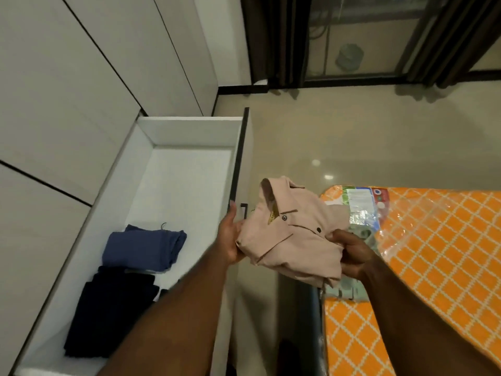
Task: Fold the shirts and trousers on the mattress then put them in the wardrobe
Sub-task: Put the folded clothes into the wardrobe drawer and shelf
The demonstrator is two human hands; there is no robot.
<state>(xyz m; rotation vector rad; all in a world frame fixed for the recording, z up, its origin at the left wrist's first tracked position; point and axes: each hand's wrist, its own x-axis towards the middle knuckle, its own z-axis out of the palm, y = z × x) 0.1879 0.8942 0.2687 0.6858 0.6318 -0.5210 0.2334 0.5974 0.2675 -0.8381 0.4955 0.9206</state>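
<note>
Glossy beige floor tiles run from the wardrobe on the left to dark curtains and a glass door at the far wall.

Wardrobe: white panel fronts, with one deep drawer pulled out at floor level. The drawer has a white interior, a dark top edge on its front and a black handle. Two folded items lie in its near end: a blue garment and, touching it on the near side, a dark navy garment. The far half of the drawer floor shows white.

Mattress: orange with a white lattice print, in clear plastic wrap, lying right of the drawer. A printed label sits at its far corner.

Task item: a folded pink shirt, collar and buttons uppermost, is held in the air between the drawer front and the mattress corner, resting on neither.

Left grip: fingers straight and apart, palm pressed flat against the shirt's left edge beside the drawer handle.

Right grip: fingers curled under the shirt's right edge with the thumb on top, clamped on the cloth.

A pale green item shows on the mattress edge below the shirt; I cannot tell what it is.
</note>
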